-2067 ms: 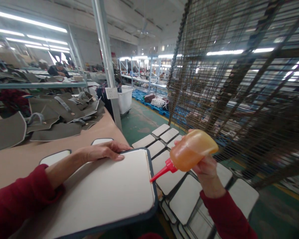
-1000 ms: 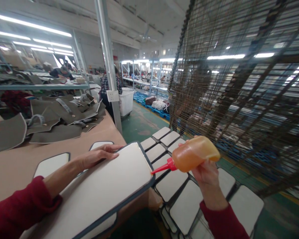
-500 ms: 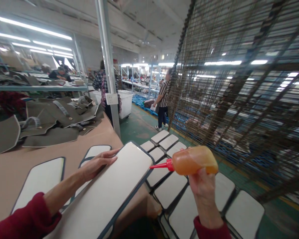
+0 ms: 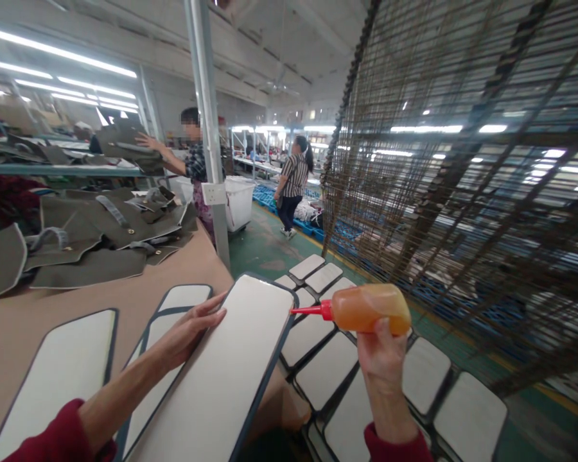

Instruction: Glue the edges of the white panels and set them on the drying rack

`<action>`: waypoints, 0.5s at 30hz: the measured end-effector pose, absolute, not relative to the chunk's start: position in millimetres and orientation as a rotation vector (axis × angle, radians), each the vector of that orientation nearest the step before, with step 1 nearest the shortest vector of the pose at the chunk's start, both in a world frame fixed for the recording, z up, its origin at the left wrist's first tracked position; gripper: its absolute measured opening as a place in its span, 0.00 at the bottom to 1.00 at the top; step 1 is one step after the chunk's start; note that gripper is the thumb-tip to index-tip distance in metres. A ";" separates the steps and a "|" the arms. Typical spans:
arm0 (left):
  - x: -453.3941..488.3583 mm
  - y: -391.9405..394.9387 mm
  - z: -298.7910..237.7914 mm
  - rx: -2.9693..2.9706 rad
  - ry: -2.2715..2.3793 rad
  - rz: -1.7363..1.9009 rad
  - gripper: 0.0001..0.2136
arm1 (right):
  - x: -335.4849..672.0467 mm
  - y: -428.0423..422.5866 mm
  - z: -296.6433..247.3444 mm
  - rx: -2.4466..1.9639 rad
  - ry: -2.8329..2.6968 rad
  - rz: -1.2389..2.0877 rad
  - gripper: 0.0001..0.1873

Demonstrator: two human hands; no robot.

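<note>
One panel (image 4: pixel 226 366); left hand (image 4: pixel 192 330) grips left edge; right hand (image 4: pixel 381 356), opposite, clasps bottle (image 4: pixel 363 308)

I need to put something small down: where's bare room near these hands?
Bare brown tabletop shows between the gray pieces and the leftmost panel; green floor shows between the metal post and panel rows. It's crowded by the left hand, with the held panel and table panels, and by the right hand and bottle, in front of those rows.
</note>
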State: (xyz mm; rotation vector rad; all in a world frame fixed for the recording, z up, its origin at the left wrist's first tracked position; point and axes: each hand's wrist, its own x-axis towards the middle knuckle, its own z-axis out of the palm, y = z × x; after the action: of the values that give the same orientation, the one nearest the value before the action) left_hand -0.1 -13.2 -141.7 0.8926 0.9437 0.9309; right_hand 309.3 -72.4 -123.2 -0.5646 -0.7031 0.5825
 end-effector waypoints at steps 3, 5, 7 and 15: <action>0.3 -16.0 -140.5 0.878 0.963 0.944 0.40 | 308.6 -71.4 -124.3 -0.586 -0.719 0.566 0.23; 0.4 -17.5 -139.3 0.869 0.970 0.944 0.41 | 308.3 -70.8 -125.6 -0.598 -0.723 0.563 0.24; 0.4 -18.7 -138.2 0.854 0.977 0.943 0.42 | 307.8 -70.7 -126.7 -0.604 -0.735 0.570 0.24; -1.9 -17.8 -141.5 0.839 0.966 0.969 0.40 | 305.4 -70.4 -129.2 -0.611 -0.771 0.629 0.24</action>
State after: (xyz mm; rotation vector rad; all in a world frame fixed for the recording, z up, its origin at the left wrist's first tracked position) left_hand -1.9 -17.8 -141.5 0.8390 0.9664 0.9689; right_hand 305.4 -70.4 -129.2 -0.6113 -0.7707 0.6290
